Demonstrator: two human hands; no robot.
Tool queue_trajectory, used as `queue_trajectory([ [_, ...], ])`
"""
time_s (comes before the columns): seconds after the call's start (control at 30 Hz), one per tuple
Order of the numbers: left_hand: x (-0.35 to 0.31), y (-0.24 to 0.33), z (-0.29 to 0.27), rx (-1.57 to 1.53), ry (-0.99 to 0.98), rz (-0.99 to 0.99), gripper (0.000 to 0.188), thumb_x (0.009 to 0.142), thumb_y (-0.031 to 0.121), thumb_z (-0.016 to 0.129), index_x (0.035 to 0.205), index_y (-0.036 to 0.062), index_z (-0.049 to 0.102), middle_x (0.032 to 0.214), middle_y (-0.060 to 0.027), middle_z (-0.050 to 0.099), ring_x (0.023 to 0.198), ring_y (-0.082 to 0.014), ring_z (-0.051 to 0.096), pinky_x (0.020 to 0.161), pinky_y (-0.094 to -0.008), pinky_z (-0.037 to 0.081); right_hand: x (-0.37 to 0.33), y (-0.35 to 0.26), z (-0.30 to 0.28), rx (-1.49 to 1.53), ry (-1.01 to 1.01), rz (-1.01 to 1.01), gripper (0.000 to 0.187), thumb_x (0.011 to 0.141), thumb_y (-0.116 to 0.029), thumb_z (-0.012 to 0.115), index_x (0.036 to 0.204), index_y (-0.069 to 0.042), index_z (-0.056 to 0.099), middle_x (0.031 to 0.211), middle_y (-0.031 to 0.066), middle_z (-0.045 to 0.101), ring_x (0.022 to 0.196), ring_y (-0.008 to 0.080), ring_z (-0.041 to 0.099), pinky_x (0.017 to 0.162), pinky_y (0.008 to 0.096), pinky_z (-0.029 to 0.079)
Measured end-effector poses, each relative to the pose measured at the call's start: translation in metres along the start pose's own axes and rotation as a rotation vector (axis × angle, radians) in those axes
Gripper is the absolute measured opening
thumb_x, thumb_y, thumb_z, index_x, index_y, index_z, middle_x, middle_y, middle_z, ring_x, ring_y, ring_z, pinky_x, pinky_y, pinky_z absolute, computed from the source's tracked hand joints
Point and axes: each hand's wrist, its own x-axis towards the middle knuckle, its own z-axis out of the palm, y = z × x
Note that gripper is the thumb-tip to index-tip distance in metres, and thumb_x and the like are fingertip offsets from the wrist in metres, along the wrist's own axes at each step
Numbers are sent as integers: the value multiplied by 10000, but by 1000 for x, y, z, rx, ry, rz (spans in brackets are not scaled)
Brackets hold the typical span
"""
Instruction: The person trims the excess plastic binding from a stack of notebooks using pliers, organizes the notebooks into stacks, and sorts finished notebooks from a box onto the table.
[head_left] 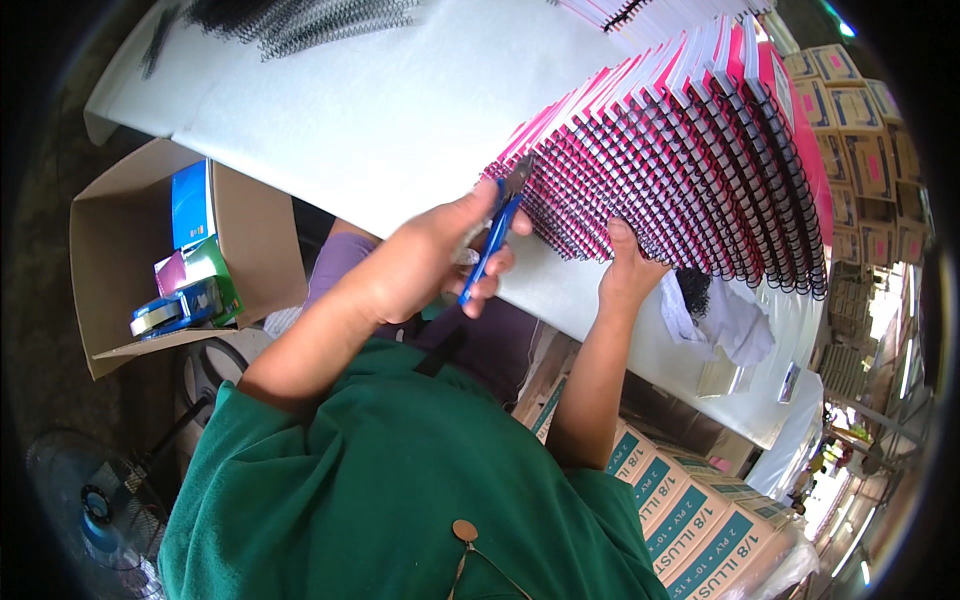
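Observation:
A row of spiral notebooks with pink covers and black coils leans fanned out on the table, coil side toward me. My left hand is closed round blue-handled pliers. Their dark jaws are at the coil ends on the left end of the row; whether they grip a wire is too small to tell. My right hand holds the lower edge of the row, its thumb pressed against the coils. The other fingers of that hand are hidden behind the notebooks.
The white table carries loose black coils at the far left and a white cloth on the right. An open cardboard box stands at left, above a fan. Packed cartons stand at lower right.

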Motion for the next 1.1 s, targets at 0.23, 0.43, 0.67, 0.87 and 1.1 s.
queue_trajectory([
  [0.23, 8, -13, -4, 568, 198, 242, 550, 964, 504, 287, 1166, 36, 495, 846, -90, 567, 781, -204, 600, 685, -325, 495, -2, 3, -9, 63, -65, 148, 789, 662, -70, 810, 1290, 57, 350, 1252, 136, 459, 1098, 209, 496, 982, 345, 383],
  [0.43, 9, -12, -14, -118, -123, 19, 605, 954, 530, 273, 1201, 18, 479, 903, -112, 569, 849, -230, 614, 768, -406, 529, -9, 8, -8, 129, -149, 206, 780, 700, -106, 771, 1321, 55, 328, 1282, 147, 430, 1137, 231, 475, 1010, 359, 349],
  [0.67, 10, -17, -17, -136, -160, 14, 602, 953, 531, 274, 1199, 20, 474, 916, -113, 560, 846, -229, 615, 768, -414, 529, -11, 14, -9, 99, -148, 216, 814, 704, -104, 716, 1364, 50, 265, 1339, 150, 389, 1204, 248, 426, 1057, 382, 294],
  [0.87, 12, -17, -18, -26, -84, 50, 572, 959, 515, 290, 1158, 16, 485, 864, -99, 560, 805, -217, 616, 719, -368, 515, -12, 19, -9, 148, -140, 218, 877, 700, -132, 748, 1383, 38, 225, 1360, 152, 356, 1220, 247, 402, 1056, 383, 295],
  [1.1, 13, -22, -6, 917, 381, 304, 473, 972, 440, 350, 1107, 10, 492, 907, -109, 592, 811, -223, 600, 693, -372, 474, -12, 21, -6, 62, -106, 140, 742, 720, -116, 664, 1341, 58, 297, 1322, 150, 411, 1194, 240, 440, 1050, 374, 306],
])
